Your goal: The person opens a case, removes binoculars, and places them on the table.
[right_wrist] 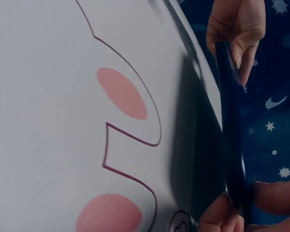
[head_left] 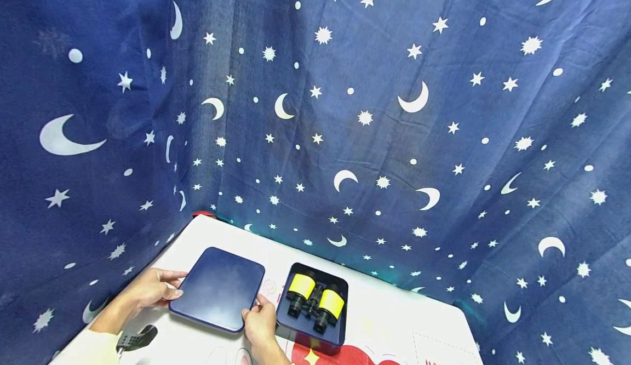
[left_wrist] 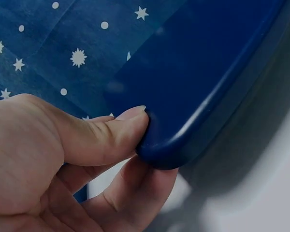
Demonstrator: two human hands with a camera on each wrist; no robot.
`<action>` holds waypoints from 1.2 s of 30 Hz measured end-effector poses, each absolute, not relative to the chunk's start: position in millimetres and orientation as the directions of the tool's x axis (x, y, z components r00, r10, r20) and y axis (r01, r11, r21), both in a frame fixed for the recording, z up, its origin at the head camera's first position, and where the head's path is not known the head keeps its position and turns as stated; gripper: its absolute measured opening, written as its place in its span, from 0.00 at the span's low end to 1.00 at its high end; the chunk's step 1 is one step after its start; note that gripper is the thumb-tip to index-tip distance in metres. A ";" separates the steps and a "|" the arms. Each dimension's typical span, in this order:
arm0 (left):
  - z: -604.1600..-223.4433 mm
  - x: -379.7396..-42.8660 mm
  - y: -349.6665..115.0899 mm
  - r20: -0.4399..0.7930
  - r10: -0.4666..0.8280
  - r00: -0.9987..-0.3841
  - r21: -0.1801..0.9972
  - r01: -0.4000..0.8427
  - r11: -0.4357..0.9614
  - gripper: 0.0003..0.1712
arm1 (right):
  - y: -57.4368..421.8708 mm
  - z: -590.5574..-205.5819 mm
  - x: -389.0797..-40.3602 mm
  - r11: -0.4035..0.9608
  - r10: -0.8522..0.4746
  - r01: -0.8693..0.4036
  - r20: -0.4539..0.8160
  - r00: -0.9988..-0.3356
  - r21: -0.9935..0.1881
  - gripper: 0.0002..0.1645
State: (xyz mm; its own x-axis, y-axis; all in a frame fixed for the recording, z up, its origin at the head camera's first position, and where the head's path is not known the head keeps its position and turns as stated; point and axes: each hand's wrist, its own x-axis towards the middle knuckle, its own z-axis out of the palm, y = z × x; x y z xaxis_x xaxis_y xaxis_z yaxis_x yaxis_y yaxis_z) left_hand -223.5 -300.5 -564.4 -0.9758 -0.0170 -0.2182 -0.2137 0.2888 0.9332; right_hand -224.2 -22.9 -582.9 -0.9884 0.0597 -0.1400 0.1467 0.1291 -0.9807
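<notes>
A dark blue, flat lid with rounded corners [head_left: 222, 288] is held between both hands above the white table. My left hand [head_left: 153, 288] pinches its left edge, and the left wrist view shows the thumb on top of the lid's corner [left_wrist: 183, 96] with fingers underneath. At the opposite edge my right hand [head_left: 261, 324] grips the lid. Seen from the right wrist, the lid [right_wrist: 229, 125] appears edge-on, its shadow falling on the tabletop. Just right of that hand sits an uncovered dark blue box [head_left: 310, 340], holding black binoculars with yellow barrels [head_left: 331, 303].
The white table [head_left: 384, 321] carries printed pink and red cartoon shapes. Blue curtains [head_left: 345, 151] with white moons and stars surround its back and sides. A black strap-like piece [head_left: 138, 338] is at my left wrist. Something red [head_left: 204, 214] shows at the table's far left corner.
</notes>
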 end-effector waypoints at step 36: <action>-569.7 -222.4 -303.0 -0.258 0.037 -0.965 0.925 -0.236 0.299 0.35 | -22.7 -594.5 -222.0 0.111 0.061 0.180 -0.174 -0.983 -0.977 0.27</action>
